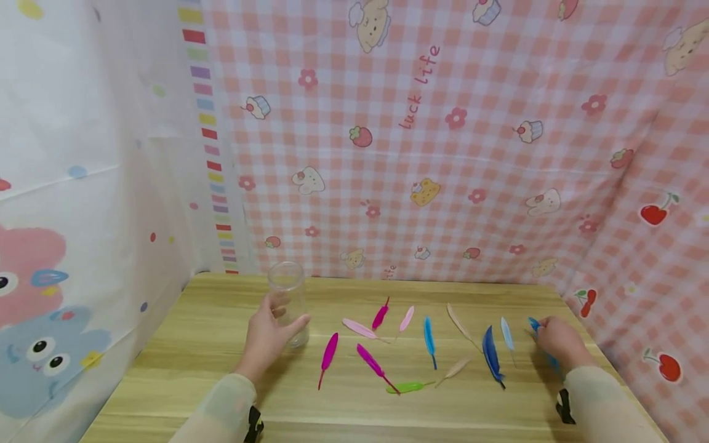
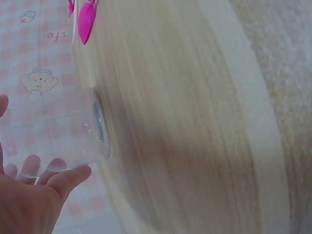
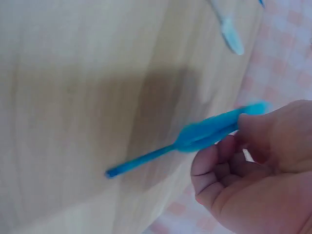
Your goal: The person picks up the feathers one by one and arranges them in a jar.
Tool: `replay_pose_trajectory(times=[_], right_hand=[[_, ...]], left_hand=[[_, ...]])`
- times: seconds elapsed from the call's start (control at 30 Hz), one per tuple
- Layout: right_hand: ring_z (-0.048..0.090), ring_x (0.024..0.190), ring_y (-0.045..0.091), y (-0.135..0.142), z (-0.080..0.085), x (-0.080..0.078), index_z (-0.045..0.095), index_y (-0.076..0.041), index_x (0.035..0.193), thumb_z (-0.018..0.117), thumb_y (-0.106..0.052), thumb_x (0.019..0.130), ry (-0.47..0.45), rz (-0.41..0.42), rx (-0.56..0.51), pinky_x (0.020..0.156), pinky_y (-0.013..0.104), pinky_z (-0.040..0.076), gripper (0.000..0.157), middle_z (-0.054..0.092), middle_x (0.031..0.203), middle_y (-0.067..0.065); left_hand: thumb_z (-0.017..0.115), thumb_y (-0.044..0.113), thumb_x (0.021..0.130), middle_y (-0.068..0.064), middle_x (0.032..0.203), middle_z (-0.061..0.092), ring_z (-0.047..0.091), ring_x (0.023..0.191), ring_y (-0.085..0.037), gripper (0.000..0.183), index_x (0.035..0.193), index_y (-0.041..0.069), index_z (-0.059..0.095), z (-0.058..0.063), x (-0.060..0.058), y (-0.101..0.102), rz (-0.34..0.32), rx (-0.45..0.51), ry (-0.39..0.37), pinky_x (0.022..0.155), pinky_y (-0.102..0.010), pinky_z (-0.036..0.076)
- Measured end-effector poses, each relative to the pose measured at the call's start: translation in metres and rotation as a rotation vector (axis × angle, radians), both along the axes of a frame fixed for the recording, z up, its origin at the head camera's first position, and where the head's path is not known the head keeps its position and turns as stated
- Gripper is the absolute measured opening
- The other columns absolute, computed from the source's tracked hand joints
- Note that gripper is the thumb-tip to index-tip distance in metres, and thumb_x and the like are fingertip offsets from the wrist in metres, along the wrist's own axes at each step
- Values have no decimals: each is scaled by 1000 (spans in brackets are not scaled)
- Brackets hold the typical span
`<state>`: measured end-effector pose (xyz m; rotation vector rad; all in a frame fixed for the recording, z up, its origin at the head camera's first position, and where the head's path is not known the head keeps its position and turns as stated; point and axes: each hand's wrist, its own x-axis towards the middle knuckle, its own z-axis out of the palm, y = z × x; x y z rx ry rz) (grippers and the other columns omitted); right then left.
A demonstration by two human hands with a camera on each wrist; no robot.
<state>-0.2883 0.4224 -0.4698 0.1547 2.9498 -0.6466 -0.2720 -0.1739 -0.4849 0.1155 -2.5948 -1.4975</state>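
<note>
My left hand (image 1: 267, 337) is curled round a tall clear jar (image 1: 287, 286) that stands upright at the left of the table. Through its wall in the left wrist view, fingers of that hand show behind the jar (image 2: 53, 129). At the table's right side, my right hand (image 1: 564, 341) pinches a bright blue feather (image 3: 207, 134) between thumb and fingertips, its quill pointing away from the palm. Closest to that hand lie a pale blue feather (image 1: 506, 333) and a dark blue feather (image 1: 490, 352).
Between the hands lie several more feathers on the wooden table (image 1: 183, 357), among them a blue one (image 1: 429, 337), a green one (image 1: 407, 387), a light pink one (image 1: 359, 328) and a magenta one (image 1: 330, 352). A checked cloth (image 1: 443, 234) hangs behind.
</note>
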Motion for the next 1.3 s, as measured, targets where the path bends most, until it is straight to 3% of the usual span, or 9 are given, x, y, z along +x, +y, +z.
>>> replay_pose_trajectory(times=[0.07,0.13,0.3,0.33,0.53,0.8,0.97,1.13,1.3], right_hand=[[49,65,23,-2,5,0,53,1,81,40,-15,109,15,-27,-65,62,36,43,35,52,70,10],[48,65,24,-7,11,-1,48,-3,81,39,-22,113,30,-43,-89,61,36,41,38,48,68,8],[66,100,40,-36,39,-3,60,11,125,44,-37,115,100,-30,-176,81,46,57,51,69,112,30],[68,105,38,-47,46,-4,59,11,132,47,-38,115,118,-22,-220,85,47,59,52,69,121,31],[70,97,15,-125,94,-8,69,-4,130,60,-48,108,228,9,-418,83,29,60,49,76,113,10],[70,94,12,-228,158,-5,73,-11,122,70,-42,104,347,78,-648,80,22,59,36,77,103,-3],[71,93,15,-286,189,-3,75,-9,116,73,-30,104,478,226,-789,80,23,59,25,77,100,-3],[60,77,15,-337,206,2,78,-11,107,73,-24,104,579,358,-802,69,24,49,14,77,93,2],[59,72,14,-379,201,5,79,-15,105,73,-25,104,586,406,-728,62,24,47,12,77,89,0]], left_hand=[[86,42,91,-19,154,58,57,143,-44,80,151,7,45,0,1,0,3,-5,1,115,-64,49],[86,42,91,-20,154,58,57,143,-44,81,152,7,45,0,1,0,2,-3,1,115,-64,49],[85,41,92,-19,155,57,56,144,-43,83,155,6,43,1,1,-1,-6,6,-5,115,-64,48],[85,41,92,-18,155,57,56,144,-43,83,155,6,43,1,0,-1,-6,4,-6,115,-64,49],[85,36,93,-18,155,58,56,144,-43,79,153,7,44,2,0,-2,2,0,-4,115,-64,48],[86,35,92,-18,153,59,57,143,-43,76,150,7,46,-1,0,-1,3,9,1,115,-64,49],[86,37,91,-17,154,58,57,143,-43,78,151,7,46,-1,1,-1,-7,21,-4,114,-63,50],[86,37,91,-17,154,58,58,143,-43,76,149,8,47,-1,0,-1,-2,18,-4,114,-63,50],[86,35,92,-18,154,58,58,142,-44,74,149,7,47,-1,1,-1,-2,16,10,113,-64,50]])
